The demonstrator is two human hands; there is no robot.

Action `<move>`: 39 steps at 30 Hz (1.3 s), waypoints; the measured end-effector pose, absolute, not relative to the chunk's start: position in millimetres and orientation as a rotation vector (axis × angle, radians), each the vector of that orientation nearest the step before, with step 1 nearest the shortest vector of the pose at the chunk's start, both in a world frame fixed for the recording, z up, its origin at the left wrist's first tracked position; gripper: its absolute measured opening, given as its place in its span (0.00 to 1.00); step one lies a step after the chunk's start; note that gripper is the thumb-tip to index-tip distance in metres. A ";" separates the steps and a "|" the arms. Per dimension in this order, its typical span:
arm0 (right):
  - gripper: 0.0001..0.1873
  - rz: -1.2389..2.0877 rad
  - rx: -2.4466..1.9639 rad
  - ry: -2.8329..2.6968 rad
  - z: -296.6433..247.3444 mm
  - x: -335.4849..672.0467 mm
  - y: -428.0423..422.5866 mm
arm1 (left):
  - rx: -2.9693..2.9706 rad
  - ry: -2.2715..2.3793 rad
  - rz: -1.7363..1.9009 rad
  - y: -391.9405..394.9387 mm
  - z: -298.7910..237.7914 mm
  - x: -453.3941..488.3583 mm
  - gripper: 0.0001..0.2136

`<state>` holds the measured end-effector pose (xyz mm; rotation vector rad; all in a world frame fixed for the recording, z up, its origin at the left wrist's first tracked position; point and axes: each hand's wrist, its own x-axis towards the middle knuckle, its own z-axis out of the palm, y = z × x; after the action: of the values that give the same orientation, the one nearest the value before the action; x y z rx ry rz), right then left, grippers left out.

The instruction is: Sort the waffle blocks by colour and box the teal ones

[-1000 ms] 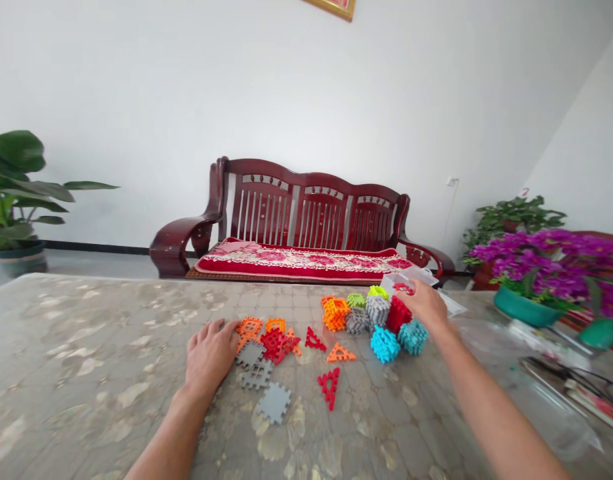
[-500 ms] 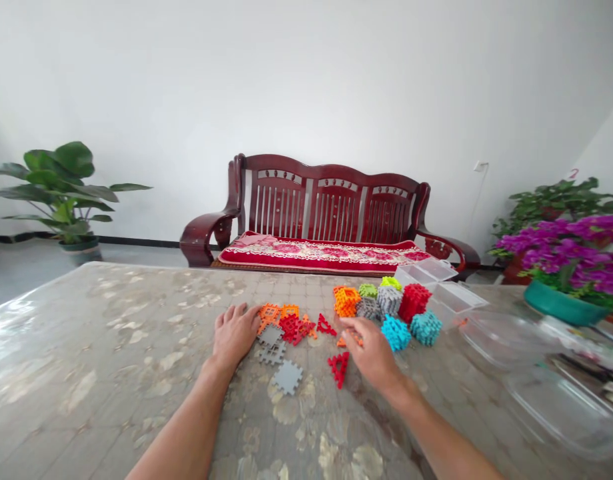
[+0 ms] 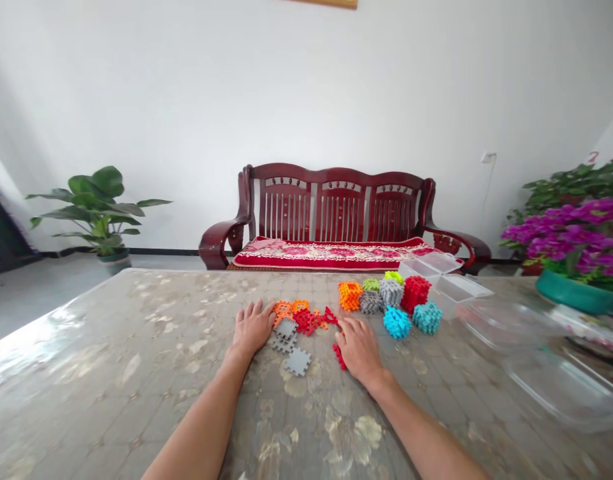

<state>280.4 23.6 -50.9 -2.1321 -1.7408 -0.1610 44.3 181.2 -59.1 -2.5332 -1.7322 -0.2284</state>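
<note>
My left hand (image 3: pixel 254 327) lies flat on the table, fingers stretched forward, its fingertips at the edge of the orange interlocking tiles (image 3: pixel 282 311). Next to it, grey square tiles (image 3: pixel 297 361) with notched edges overlap in a short row. Red tiles (image 3: pixel 304 321) lie in the middle of this loose group. My right hand (image 3: pixel 359 350) rests palm down with its fingers out, partly covering a red triangular tile (image 3: pixel 339 357). Another red triangular tile (image 3: pixel 330 316) touches or nearly touches its fingertips. Whatever lies under the right palm is hidden.
Stacked tiles stand behind the right hand: an orange stack (image 3: pixel 350 296), a red stack (image 3: pixel 416 293), a blue stack (image 3: pixel 397 323) and others. Clear plastic boxes (image 3: pixel 459 293) and lids (image 3: pixel 506 323) lie to the right, near a teal flower pot (image 3: pixel 579 293). A wooden bench (image 3: pixel 336 200) stands beyond the table.
My right hand has come down flatter over the small orange piece and the lower red triangle, hiding more of them. The left hand stays beside the orange tiles. The camera view has shifted.
</note>
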 end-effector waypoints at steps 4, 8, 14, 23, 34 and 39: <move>0.16 -0.159 -2.089 -1.752 -53.2 280.4 26.0 | -2.547 -1.707 -0.216 172.2 -61.0 45.7 0.24; 0.20 -0.173 -2.084 -1.686 -54.8 282.7 26.4 | -2.574 -1.716 -0.238 164.8 -61.8 48.1 0.24; 0.18 -0.208 -2.126 -1.584 -52.7 283.5 23.8 | -2.589 -1.717 -0.229 149.2 -61.4 56.9 0.24; 0.20 -0.061 -2.166 -1.482 -51.2 292.6 23.1 | -2.646 -1.634 -0.232 111.6 -59.0 75.8 0.23; 0.19 -0.029 -2.150 -1.435 -54.8 299.6 23.0 | -2.666 -1.605 -0.273 114.6 -55.6 75.3 0.23; 0.20 0.032 -2.096 -1.393 -59.2 304.6 26.2 | -2.678 -1.653 -0.235 124.8 -48.8 85.6 0.24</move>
<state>304.6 26.2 -59.2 -2.0956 -1.3930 0.0323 85.6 124.8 -48.8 -2.6779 -1.6530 -0.2355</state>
